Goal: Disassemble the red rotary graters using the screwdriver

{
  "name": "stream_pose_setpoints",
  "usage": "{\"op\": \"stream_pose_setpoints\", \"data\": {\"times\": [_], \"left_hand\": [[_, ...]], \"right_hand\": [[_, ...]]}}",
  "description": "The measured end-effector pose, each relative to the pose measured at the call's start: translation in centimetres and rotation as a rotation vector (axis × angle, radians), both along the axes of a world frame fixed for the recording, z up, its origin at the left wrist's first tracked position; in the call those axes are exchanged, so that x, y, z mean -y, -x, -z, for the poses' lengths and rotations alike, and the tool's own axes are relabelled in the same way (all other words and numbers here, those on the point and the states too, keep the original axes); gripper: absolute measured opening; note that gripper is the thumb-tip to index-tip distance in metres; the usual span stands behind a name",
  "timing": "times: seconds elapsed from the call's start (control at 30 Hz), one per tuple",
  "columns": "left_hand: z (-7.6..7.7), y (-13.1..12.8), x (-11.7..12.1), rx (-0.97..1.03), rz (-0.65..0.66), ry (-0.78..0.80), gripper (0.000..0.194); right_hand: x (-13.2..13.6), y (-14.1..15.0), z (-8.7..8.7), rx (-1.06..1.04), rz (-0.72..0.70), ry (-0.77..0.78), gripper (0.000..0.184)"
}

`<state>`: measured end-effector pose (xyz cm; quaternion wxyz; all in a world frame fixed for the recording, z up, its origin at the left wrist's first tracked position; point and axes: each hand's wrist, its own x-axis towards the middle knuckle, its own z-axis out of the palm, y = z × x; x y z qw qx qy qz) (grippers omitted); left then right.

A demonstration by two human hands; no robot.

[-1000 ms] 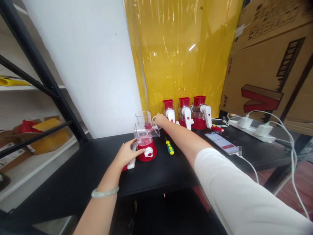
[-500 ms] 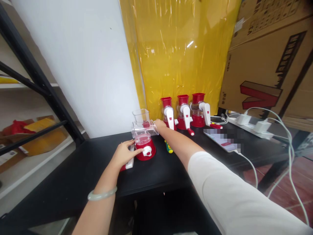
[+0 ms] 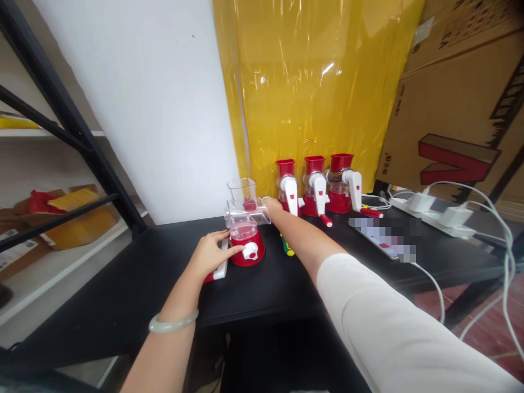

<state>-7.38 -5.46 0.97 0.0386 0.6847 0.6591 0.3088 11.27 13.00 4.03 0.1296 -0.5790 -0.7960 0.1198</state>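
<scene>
A small red-based grinder with a clear plastic body (image 3: pixel 245 229) stands on the black table (image 3: pixel 135 284). My left hand (image 3: pixel 210 254) rests against its base, fingers on the white and red crank handle (image 3: pixel 220 266) lying beside it. My right hand (image 3: pixel 271 206) reaches to the open end of the clear drum; its fingers are curled and partly hidden. Three assembled red and white grinders (image 3: pixel 317 185) stand in a row at the back. A yellow and green screwdriver (image 3: pixel 286 248) lies under my right forearm.
A phone (image 3: pixel 379 237) with a white cable lies right of the grinders. A white power strip with chargers (image 3: pixel 434 215) sits at the far right. Yellow plastic sheeting (image 3: pixel 315 82) and a cardboard box (image 3: pixel 462 103) stand behind. A black shelf frame (image 3: pixel 73 136) rises on the left.
My right hand drew back from the leftmost finished grinder to the clear drum's open end. The view shifted slightly. My left hand stayed on the base.
</scene>
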Motion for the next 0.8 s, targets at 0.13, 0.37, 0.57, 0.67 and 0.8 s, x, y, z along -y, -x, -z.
{"op": "stream_pose_setpoints", "data": {"times": [0.13,0.37,0.57,0.67,0.8], "left_hand": [[0.1,-0.1,0.1,-0.009,-0.002,-0.023,0.070],[0.0,-0.1,0.2,0.003,-0.009,-0.028,0.073],[-0.1,-0.3,0.2,0.018,-0.022,-0.020,0.069],[-0.1,-0.3,0.2,0.005,-0.029,-0.023,0.067],[-0.7,-0.4,1.2,0.000,-0.068,-0.029,0.068]], "right_hand": [[-0.3,-0.2,-0.1,-0.006,0.008,0.014,0.041],[-0.8,-0.4,0.3,-0.006,-0.017,0.000,0.039],[-1.6,-0.5,0.8,0.013,-0.063,-0.042,0.039],[-1.5,-0.6,0.6,0.034,-0.076,-0.062,0.036],[-0.8,-1.0,-0.8,0.075,-0.102,-0.094,0.028]]}}
